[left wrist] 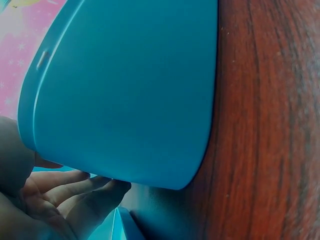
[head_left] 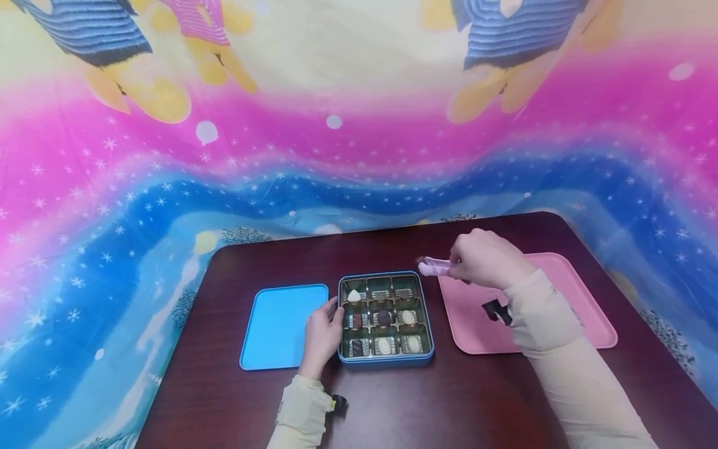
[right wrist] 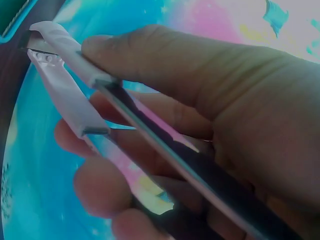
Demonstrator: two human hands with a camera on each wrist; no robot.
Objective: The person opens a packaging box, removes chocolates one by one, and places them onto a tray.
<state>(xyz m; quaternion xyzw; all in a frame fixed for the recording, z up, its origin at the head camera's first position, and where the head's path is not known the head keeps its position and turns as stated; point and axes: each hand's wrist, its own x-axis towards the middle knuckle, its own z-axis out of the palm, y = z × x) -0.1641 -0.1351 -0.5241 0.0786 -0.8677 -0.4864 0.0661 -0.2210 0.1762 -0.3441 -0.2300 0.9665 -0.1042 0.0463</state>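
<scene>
In the head view a blue tin (head_left: 387, 363) stands mid-table, its gold insert split into compartments. Chocolates, white, brown and dark, sit in several of them, such as a dark round chocolate (head_left: 384, 318) in the centre. The back middle and back right compartments show only the insert. My left hand (head_left: 324, 333) touches the tin's left side, thumb at the rim and fingers along the outer wall. Right of the tin, my right hand (head_left: 489, 257) grips tongs (head_left: 435, 267) with pale pink tips. A small brown piece (head_left: 420, 260) shows between those tips, beyond the tin's back right corner.
On the left lies a flat light-blue lid (head_left: 283, 327), close to the tin. A pink tray (head_left: 561, 274) lies on the right under my right forearm. Behind the dark wooden table (head_left: 387, 411) hangs a colourful patterned cloth (head_left: 359, 143).
</scene>
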